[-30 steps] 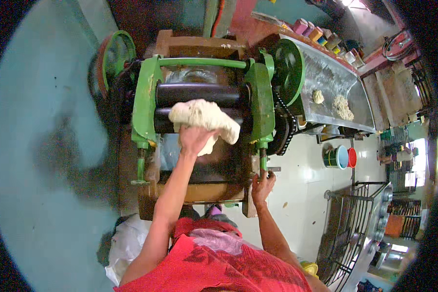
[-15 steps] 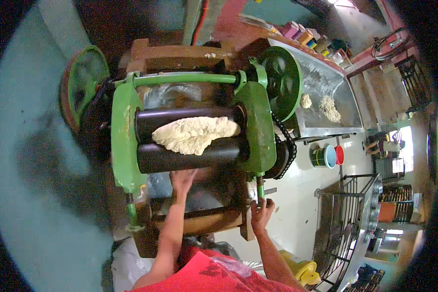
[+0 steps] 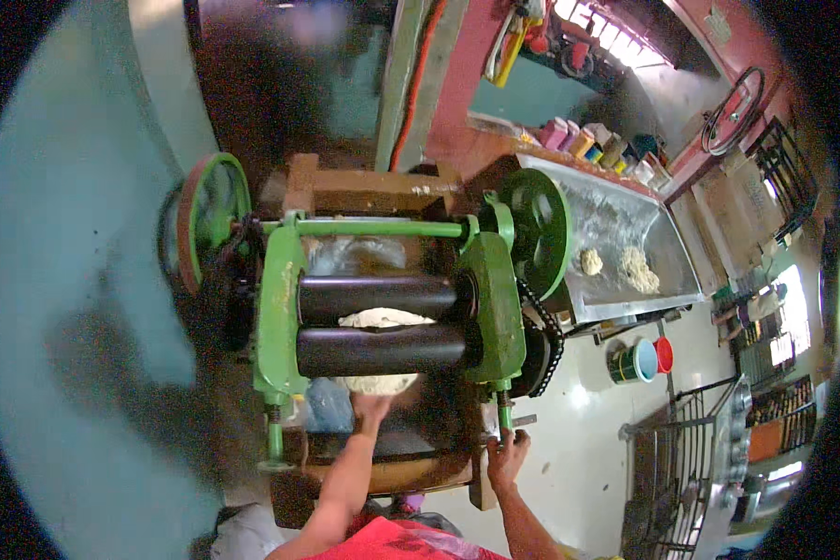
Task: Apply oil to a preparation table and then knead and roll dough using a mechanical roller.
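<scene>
A green dough roller machine point(image 3: 280, 317) with two dark rollers point(image 3: 383, 351) stands in front of me. Pale dough point(image 3: 385, 318) is between the rollers, and its lower part point(image 3: 375, 384) hangs out below the near one. My left hand point(image 3: 371, 407) reaches under the near roller and touches this lower part; its fingers are hidden behind the dough. On the right, my right hand point(image 3: 507, 455) has its fingers curled round the lower end of the machine's green screw rod point(image 3: 504, 411).
A large green wheel point(image 3: 532, 233) and a chain point(image 3: 543, 313) flank the right side; another wheel point(image 3: 217, 224) is at left. Beyond lies a metal table point(image 3: 616, 299) with dough lumps point(image 3: 637, 269). Buckets point(image 3: 638, 360) and a metal rack point(image 3: 681, 439) stand on the floor.
The dough has gone down between the rollers and now shows below the near one. My left hand has come up against it. The view has tilted up; my right hand stays at the screw.
</scene>
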{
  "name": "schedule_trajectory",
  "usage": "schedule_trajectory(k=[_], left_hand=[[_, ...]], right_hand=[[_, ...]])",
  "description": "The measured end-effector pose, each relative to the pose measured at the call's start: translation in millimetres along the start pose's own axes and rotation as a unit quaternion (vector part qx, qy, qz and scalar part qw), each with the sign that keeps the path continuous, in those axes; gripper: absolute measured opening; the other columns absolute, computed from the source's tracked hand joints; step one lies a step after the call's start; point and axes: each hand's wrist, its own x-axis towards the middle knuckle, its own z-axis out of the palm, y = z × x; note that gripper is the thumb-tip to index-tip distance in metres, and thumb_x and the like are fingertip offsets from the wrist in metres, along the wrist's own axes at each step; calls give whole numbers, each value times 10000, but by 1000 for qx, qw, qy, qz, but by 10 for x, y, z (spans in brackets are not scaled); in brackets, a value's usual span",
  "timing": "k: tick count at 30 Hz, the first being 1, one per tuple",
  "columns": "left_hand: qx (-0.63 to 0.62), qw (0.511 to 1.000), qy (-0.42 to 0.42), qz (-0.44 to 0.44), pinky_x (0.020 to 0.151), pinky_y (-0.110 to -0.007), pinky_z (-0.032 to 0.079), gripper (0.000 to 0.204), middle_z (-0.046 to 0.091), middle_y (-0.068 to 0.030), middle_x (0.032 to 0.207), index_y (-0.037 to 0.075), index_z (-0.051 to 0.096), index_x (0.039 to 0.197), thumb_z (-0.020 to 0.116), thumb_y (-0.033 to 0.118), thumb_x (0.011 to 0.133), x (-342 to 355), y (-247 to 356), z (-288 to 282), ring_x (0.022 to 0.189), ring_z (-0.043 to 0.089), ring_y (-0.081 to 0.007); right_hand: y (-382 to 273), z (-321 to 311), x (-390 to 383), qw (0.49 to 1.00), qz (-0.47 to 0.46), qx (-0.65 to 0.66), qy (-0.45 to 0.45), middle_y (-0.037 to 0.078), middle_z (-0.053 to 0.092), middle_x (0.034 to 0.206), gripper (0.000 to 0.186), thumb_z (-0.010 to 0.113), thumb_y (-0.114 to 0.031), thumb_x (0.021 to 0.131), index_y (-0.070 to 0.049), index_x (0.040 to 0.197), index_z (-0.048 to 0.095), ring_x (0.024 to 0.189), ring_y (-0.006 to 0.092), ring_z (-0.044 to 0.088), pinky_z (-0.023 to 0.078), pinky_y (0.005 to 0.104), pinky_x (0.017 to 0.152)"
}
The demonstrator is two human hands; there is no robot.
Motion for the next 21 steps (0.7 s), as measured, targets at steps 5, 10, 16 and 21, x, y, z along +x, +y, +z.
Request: schedule_trajectory(k=[5, 10, 16, 21], left_hand=[[-468, 867, -7, -173, 1140, -594, 257, 584, 442, -116, 1473, 127, 452, 1416, 371, 499, 973, -582, 561, 474, 1370, 377, -372], [-463, 846, -170, -202, 1113, -602, 284, 556, 445, -127, 1457, 101, 444, 1401, 427, 451, 970, -399, 1872, 1227, 1351, 389, -367], [-348, 928, -67, -116, 1130, -538, 284, 509, 375, -143, 1436, 27, 407, 1347, 407, 403, 1004, -77, 1899, 1557, 1326, 381, -295], [-332, 917, 75, -208, 970, -489, 467, 287, 578, -112, 1080, 49, 522, 1136, 486, 273, 962, -912, 1101, 787, 1020, 563, -281]], right_hand=[[121, -67, -72, 1000, 23, -14, 7, 280, 488, 1096, 380, 675, -109, 790, -29, 1148, 575, 1037, 438, 480, 409, 528, 889], [43, -205, 8, 999, 28, -7, 24, 268, 490, 1079, 368, 670, -120, 798, -38, 1145, 577, 1033, 434, 481, 410, 527, 879], [116, -119, 24, 999, 30, -5, 11, 277, 482, 1080, 372, 668, -138, 809, -33, 1151, 568, 1022, 436, 475, 402, 535, 870], [137, -73, -43, 998, 62, -9, -22, 283, 480, 1081, 378, 678, -143, 803, -30, 1145, 565, 1018, 438, 470, 403, 534, 877]])
